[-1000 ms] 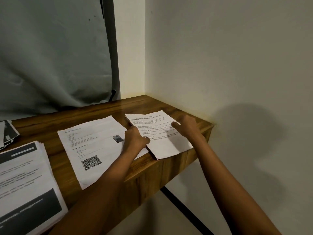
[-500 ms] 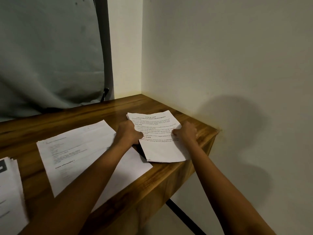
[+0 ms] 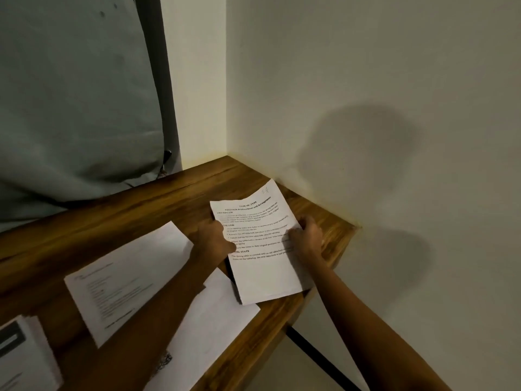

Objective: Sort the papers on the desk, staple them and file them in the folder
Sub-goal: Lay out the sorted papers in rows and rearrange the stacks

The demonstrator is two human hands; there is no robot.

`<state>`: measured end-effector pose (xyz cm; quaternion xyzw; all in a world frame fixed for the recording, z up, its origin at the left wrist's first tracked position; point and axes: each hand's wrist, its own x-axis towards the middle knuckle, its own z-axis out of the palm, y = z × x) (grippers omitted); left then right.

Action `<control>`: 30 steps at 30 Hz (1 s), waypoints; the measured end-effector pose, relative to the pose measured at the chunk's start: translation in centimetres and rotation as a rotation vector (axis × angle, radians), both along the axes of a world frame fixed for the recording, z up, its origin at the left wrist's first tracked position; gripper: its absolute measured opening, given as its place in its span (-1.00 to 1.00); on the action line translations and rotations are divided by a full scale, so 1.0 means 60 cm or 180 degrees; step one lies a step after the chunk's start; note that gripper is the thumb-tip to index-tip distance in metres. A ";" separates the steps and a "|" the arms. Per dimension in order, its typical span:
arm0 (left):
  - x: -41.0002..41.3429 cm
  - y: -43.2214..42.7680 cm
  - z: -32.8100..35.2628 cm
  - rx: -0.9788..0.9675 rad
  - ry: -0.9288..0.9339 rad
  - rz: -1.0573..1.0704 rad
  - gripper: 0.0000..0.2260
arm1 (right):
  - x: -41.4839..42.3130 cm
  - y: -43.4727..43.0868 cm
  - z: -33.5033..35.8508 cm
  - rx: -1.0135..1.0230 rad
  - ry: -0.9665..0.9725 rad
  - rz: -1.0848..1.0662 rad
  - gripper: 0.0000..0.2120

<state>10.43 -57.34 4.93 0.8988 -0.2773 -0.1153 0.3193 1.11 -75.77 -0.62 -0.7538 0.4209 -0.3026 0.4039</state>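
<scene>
A thin stack of printed white pages (image 3: pixel 262 266) lies at the right end of the wooden desk (image 3: pixel 118 221), its far end lifted off the wood. My left hand (image 3: pixel 214 239) grips the stack's left edge, thumb on the top page. My right hand (image 3: pixel 306 235) grips its right edge with curled fingers. A larger white sheet with faint print (image 3: pixel 132 280) lies flat to the left, partly under my left forearm. No stapler or folder is in view.
Another pile of papers with dark bands (image 3: pixel 22 354) sits at the lower left edge. A grey curtain (image 3: pixel 73 94) hangs behind the desk. White walls close the desk's far right corner. The desk's right edge drops to the floor, above a black leg (image 3: pixel 318 356).
The stack's far end has risen off the desk between both hands. The view has shifted right, so the left papers have slid toward the frame's edge.
</scene>
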 end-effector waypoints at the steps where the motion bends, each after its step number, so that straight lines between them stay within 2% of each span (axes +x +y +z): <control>1: -0.003 0.004 0.006 0.0066 0.0036 -0.0073 -0.56 | -0.002 -0.001 0.007 -0.0032 0.0079 0.0016 -0.74; 4: -0.010 0.017 0.022 0.0069 0.0498 -0.0475 -0.44 | -0.003 0.001 0.029 -0.0041 0.0491 0.0192 -0.66; 7: -0.029 0.028 0.015 0.0397 0.0745 -0.0830 -0.35 | -0.006 0.014 0.030 0.0141 0.0935 0.0478 -0.50; 11: -0.048 0.034 -0.009 0.0960 0.0451 -0.1085 -0.22 | -0.006 0.019 0.020 0.0243 0.1000 0.0471 -0.45; 17: -0.052 0.031 -0.029 0.1194 0.0209 -0.1009 -0.15 | -0.017 0.009 0.022 0.0299 0.0837 0.0692 -0.62; 20: -0.050 0.026 -0.030 0.1209 0.0250 -0.1004 -0.15 | -0.017 0.004 0.024 0.0321 0.0924 0.0700 -0.61; 26: -0.055 0.018 -0.026 0.1424 0.0268 -0.0919 -0.15 | -0.009 -0.007 0.023 0.0372 0.1253 0.0665 -0.44; 30: -0.060 0.009 -0.028 0.1630 0.0324 -0.0845 -0.15 | -0.008 -0.010 0.039 0.0406 0.1338 0.0710 -0.44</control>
